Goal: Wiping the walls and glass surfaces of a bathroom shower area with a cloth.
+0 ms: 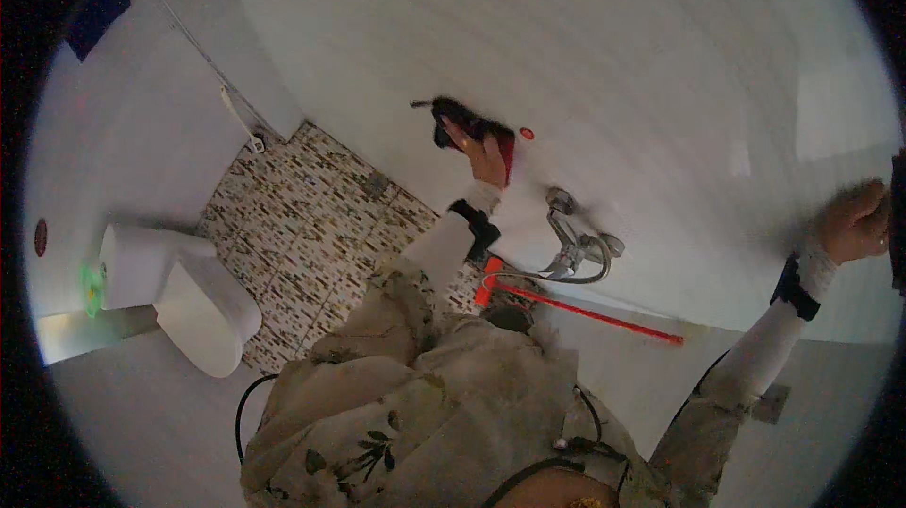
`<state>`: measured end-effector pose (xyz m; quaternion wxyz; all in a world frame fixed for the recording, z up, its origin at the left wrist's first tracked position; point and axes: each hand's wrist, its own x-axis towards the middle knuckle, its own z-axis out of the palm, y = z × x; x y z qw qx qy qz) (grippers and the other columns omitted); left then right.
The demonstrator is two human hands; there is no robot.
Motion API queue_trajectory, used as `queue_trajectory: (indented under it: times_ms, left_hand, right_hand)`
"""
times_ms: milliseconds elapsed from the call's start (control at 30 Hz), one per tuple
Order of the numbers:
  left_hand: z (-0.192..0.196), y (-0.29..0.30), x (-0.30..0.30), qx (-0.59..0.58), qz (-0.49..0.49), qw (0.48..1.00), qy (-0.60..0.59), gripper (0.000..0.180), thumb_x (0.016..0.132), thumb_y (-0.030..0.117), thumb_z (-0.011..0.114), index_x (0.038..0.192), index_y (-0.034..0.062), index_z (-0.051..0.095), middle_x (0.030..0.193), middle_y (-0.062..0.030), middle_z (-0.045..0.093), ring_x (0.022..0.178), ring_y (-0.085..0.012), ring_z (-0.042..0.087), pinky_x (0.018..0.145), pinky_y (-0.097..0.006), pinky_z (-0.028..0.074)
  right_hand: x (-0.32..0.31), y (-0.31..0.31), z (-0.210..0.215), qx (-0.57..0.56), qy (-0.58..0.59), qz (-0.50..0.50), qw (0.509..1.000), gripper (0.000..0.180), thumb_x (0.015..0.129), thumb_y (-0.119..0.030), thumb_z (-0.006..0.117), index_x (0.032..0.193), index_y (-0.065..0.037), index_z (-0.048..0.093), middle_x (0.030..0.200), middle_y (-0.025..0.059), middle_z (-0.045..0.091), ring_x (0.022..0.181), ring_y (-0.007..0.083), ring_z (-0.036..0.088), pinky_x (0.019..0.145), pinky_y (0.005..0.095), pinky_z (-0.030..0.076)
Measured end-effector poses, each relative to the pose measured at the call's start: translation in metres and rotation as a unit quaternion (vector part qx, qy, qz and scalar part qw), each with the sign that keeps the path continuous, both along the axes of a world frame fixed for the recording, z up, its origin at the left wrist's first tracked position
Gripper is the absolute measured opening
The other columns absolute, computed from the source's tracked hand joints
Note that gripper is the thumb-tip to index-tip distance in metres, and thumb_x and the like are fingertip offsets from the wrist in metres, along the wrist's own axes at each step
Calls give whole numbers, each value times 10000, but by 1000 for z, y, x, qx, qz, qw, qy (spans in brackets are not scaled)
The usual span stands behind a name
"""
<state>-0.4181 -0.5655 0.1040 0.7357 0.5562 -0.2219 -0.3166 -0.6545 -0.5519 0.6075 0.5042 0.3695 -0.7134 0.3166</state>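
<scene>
My left hand (483, 157) is up at the pale wall. Its fingers lie over a crumpled dark red and black cloth (505, 142), pressing it there. Part of the cloth is hidden beneath the hand. At the far right, my right hand (854, 222) is raised near the same wall, its fingers curled. A dark object (897, 220) sits right beside it at the picture's edge, too cut off to name. A chrome mixer tap (568, 253) with a curved hose is on the wall between my hands.
A white toilet (203, 319) stands on the left. Mosaic-patterned tiles (311, 215) cover the floor, with a drain (377, 186) near the wall. A red-orange long-handled tool (590, 314) lies below the tap. A white cable (189, 36) runs down the left wall.
</scene>
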Motion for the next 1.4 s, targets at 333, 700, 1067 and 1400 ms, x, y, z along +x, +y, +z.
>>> queue_trajectory:
  times_ms: [333,700,1067,1400]
  left_hand:
    - [253,-9,69,-158,78,776,-606,802,762,432,626,1442,109,348,1552,-161,147,1406,-474,56,1048,-714,82]
    - [247,-27,102,-247,-41,659,-709,822,725,603,663,1439,335,357,1544,-46,238,1418,-411,125,1069,-696,114]
    - [152,-45,233,-88,156,876,-448,1039,808,610,590,1505,34,77,1552,-249,-4,1418,-468,-41,1089,-637,20]
    - [352,-43,187,-233,104,688,-679,906,703,646,644,1441,195,374,1559,-130,169,1393,-511,71,1022,-734,99]
  right_hand:
    - [-72,-16,4,-119,384,233,885,482,990,-336,422,1318,11,493,1336,222,466,1252,392,394,1036,488,316]
    - [-51,1,-13,-101,352,266,892,418,991,-292,435,1295,-22,529,1381,179,472,1279,388,420,1063,491,345]
    - [65,-20,-164,-29,254,330,909,531,983,-418,357,1409,-110,427,1509,204,283,1388,433,240,1106,569,162]
    - [57,-23,-173,-16,249,326,912,513,983,-400,355,1402,-116,438,1502,219,289,1389,439,233,1114,573,137]
